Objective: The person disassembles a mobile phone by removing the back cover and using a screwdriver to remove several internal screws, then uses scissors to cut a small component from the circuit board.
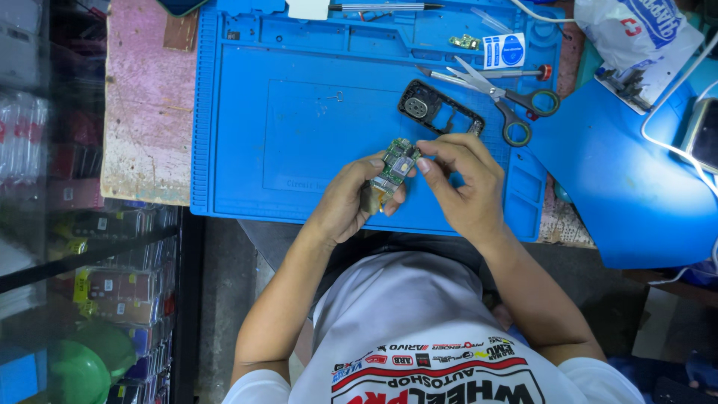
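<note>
Over a blue mat [299, 135], left hand [351, 198] fingers grip a small circuit board [395, 168]; right hand [464, 183] fingers pinch its top edge

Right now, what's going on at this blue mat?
A person holds a small green circuit board over the blue mat. The left hand grips the board from below, and the right hand pinches its upper edge with thumb and forefinger. A black phone frame lies on the mat just beyond the hands, with scissors and tweezers beside it.
</note>
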